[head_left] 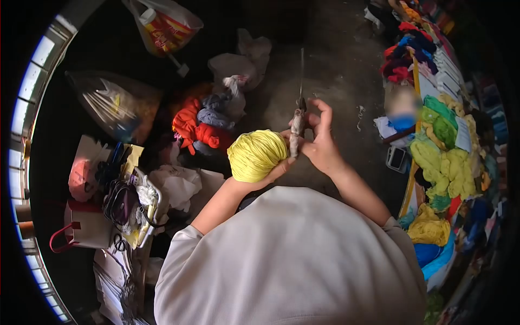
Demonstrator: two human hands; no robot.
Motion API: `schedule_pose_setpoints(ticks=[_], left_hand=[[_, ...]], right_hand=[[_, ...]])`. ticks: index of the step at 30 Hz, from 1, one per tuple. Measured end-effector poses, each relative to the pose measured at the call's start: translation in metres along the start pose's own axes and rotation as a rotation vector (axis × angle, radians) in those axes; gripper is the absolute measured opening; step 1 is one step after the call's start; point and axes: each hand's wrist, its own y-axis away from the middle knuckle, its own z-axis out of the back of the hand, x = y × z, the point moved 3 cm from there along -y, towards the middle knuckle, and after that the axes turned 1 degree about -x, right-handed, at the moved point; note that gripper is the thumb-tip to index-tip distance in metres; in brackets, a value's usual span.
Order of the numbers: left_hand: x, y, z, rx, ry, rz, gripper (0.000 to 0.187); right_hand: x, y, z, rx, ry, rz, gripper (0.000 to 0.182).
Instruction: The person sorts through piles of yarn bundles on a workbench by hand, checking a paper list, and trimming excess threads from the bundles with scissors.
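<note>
My left hand (275, 169) is wrapped around the underside of a ball of yellow yarn (255, 155), in front of my chest. To the right of the ball stands a long thin metal rod with a cloth-wrapped handle (296, 130), pointing away from me. My right hand (323, 146) has its bent fingers and thumb at this handle, gripping it from the right side. Fingertips of my left hand come close to the handle's left side; whether they touch it is hard to see.
Left of me are red and grey cloth bundles (196, 127), plastic bags (116, 105) and a white bag with red handles (89, 227). Piles of coloured yarn (444, 162) line a long table on the right. A small stool-like object (397, 158) stands beside it, near a blurred person (402, 111).
</note>
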Motion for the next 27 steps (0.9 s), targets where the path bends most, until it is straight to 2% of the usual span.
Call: schedule_pose_setpoints(ticks=[1, 2, 3, 4, 5, 6, 7, 8, 9, 10, 12, 13, 14, 16, 17, 18, 19, 20, 21, 22, 23, 25, 26, 27], left_hand=[[0.005, -0.032, -0.011, 0.011, 0.155, -0.147, 0.063], [0.011, -0.046, -0.019, -0.018, 0.636, 0.030, 0.069], [0.006, -0.073, -0.026, -0.138, 0.811, -0.026, 0.079], [0.001, -0.099, -0.030, -0.149, 1.017, 0.043, 0.090], [0.004, -0.127, -0.034, -0.219, 1.150, 0.020, 0.095], [0.006, -0.149, -0.042, -0.177, 1.245, 0.030, 0.094], [0.005, -0.169, -0.053, -0.126, 1.339, 0.044, 0.093], [0.002, -0.189, -0.070, -0.073, 1.311, 0.056, 0.091], [-0.001, -0.208, -0.090, -0.012, 1.168, 0.033, 0.095], [0.000, -0.227, -0.112, 0.052, 0.930, -0.031, 0.094], [-0.006, -0.274, -0.139, 0.246, 0.108, -0.452, 0.090], [-0.014, -0.296, -0.157, 0.290, -0.276, -0.674, 0.089], [-0.022, -0.311, -0.178, 0.179, -0.184, -0.595, 0.088], [-0.023, -0.353, -0.189, 0.268, -0.387, -0.700, 0.092], [-0.022, -0.374, -0.189, 0.340, -0.419, -0.761, 0.086], [-0.007, -0.397, -0.194, 0.270, -0.734, -0.897, 0.085], [0.010, -0.421, -0.197, 0.186, -1.048, -1.026, 0.084], [0.028, -0.445, -0.192, 0.306, -1.057, -0.992, 0.082], [0.043, -0.468, -0.184, 0.378, -0.838, -0.946, 0.085], [0.057, -0.497, -0.180, 0.451, -0.619, -0.899, 0.087], [0.074, -0.519, -0.181, 0.356, -0.291, -0.836, 0.096], [0.092, -0.557, -0.207, 0.351, 0.959, 0.200, 0.107], [0.101, -0.570, -0.221, 0.431, 1.174, -0.103, 0.108], [0.092, -0.587, -0.240, 0.502, 1.327, -0.049, 0.105]], right_hand=[[0.005, -0.009, 0.027, -0.070, -0.101, -0.012, 0.086], [0.015, -0.007, 0.055, -0.195, -0.187, -0.134, 0.088], [0.024, -0.010, 0.087, -0.276, -0.155, -0.073, 0.085], [0.019, -0.007, 0.121, -0.247, -0.341, -0.069, 0.077], [0.021, -0.004, 0.152, -0.175, -0.354, -0.086, 0.070], [0.023, 0.001, 0.175, -0.158, -0.225, -0.129, 0.068], [0.025, 0.002, 0.194, -0.106, -0.081, -0.050, 0.071], [0.021, 0.010, 0.201, -0.132, -0.348, -0.095, 0.078], [0.014, 0.007, 0.209, -0.116, -0.320, 0.045, 0.084], [0.009, 0.002, 0.221, -0.102, -0.200, 0.100, 0.086], [-0.005, -0.010, 0.236, -0.177, -0.124, 0.250, 0.094], [-0.002, -0.016, 0.233, -0.260, -0.296, 0.261, 0.098], [-0.015, -0.014, 0.243, -0.336, -0.134, 0.216, 0.097], [-0.011, -0.028, 0.285, -0.387, 0.203, 0.173, 0.095], [-0.011, -0.033, 0.307, -0.376, 0.055, 0.049, 0.086], [-0.033, -0.027, 0.334, -0.453, -0.171, -0.018, 0.079], [-0.017, -0.034, 0.359, -0.403, -0.128, -0.010, 0.077], [-0.019, -0.029, 0.381, -0.540, -0.181, -0.015, 0.077], [-0.005, -0.032, 0.400, -0.608, -0.103, -0.115, 0.079], [0.000, -0.040, 0.416, -0.625, -0.072, -0.082, 0.080], [0.004, -0.049, 0.431, -0.645, -0.039, -0.049, 0.081], [0.000, -0.064, 0.454, -0.658, 0.105, -0.090, 0.080], [-0.009, -0.075, 0.464, -0.646, 0.139, -0.086, 0.078], [-0.016, -0.086, 0.474, -0.620, 0.388, -0.048, 0.075]])
